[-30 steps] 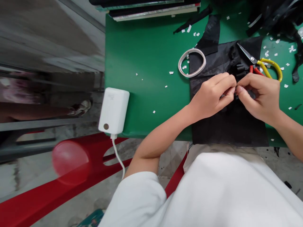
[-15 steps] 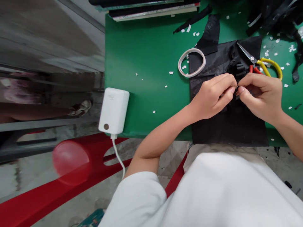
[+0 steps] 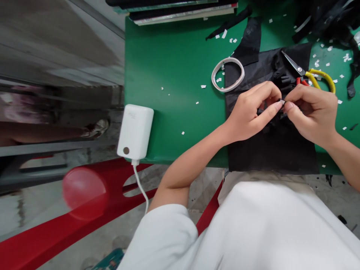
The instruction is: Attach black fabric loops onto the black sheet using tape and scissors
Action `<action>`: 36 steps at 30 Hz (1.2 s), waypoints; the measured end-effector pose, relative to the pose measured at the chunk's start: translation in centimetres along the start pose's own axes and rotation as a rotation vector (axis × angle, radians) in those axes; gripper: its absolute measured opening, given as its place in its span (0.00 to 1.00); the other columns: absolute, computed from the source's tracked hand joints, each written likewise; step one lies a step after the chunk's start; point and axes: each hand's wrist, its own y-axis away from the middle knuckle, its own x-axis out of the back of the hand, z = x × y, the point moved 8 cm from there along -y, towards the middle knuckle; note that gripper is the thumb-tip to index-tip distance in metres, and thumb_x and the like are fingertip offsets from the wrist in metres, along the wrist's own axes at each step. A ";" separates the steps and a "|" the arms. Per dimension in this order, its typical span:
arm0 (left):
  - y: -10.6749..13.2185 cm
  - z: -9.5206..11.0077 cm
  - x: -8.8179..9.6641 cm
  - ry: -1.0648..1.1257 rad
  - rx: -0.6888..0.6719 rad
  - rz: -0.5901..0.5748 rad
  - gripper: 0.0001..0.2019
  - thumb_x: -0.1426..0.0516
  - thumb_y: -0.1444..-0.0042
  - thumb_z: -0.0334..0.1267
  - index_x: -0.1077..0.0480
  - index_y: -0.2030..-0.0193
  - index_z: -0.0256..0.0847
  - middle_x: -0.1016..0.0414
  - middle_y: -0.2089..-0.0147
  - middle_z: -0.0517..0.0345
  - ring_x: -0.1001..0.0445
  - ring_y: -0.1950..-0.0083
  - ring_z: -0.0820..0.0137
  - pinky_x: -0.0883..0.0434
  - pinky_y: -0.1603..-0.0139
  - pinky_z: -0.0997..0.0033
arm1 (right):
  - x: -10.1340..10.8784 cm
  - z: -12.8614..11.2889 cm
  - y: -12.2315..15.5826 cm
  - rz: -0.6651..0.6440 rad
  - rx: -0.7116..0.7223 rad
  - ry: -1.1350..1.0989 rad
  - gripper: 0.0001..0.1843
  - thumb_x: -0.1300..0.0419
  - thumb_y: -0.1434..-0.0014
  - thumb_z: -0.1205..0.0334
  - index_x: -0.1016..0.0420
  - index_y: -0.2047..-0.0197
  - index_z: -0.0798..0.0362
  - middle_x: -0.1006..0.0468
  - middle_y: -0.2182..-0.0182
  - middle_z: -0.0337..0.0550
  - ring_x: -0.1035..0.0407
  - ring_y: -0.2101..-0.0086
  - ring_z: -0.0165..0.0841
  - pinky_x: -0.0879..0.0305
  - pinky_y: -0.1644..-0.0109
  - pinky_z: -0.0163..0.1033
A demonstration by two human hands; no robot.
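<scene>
Between the fingertips of both hands is a small black strip (image 3: 282, 101) with a pale patch on it. My left hand (image 3: 254, 110) pinches its left end between thumb and forefinger. At its right end, my right hand (image 3: 313, 110) pinches it the same way. Both hands are over a black cloth (image 3: 270, 155) lying at the table's front edge. Just beyond the fingers lie small black scraps (image 3: 285, 80), partly hidden. Scissors (image 3: 300, 70) with yellow and red handles rest on the cloth beside my right hand. A roll of white tape (image 3: 214, 77) overlaps the cloth's left edge.
The green table (image 3: 174, 67) carries scattered white paper bits (image 3: 203, 86). A white power bank (image 3: 135, 131) with a cable sits at its left corner. Books (image 3: 182, 15) are at the back, and a black heap (image 3: 329, 18) at the back right. A red chair (image 3: 112, 176) stands left.
Both hands have shifted slightly, and my left thumb and forefinger have spread into a wider arch. The small strip with its pale patch now shows between the fingertips.
</scene>
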 end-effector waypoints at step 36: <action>0.1 -0.2 -0.3 0.082 0.014 -0.017 0.13 0.51 0.32 0.47 0.36 0.64 0.42 0.30 0.69 0.61 0.28 0.68 0.74 0.26 0.64 0.69 | -0.8 -0.5 0.1 -0.077 0.276 0.361 0.12 0.50 0.33 0.58 0.31 0.68 0.47 0.27 0.72 0.43 0.34 0.71 0.35 0.33 0.65 0.45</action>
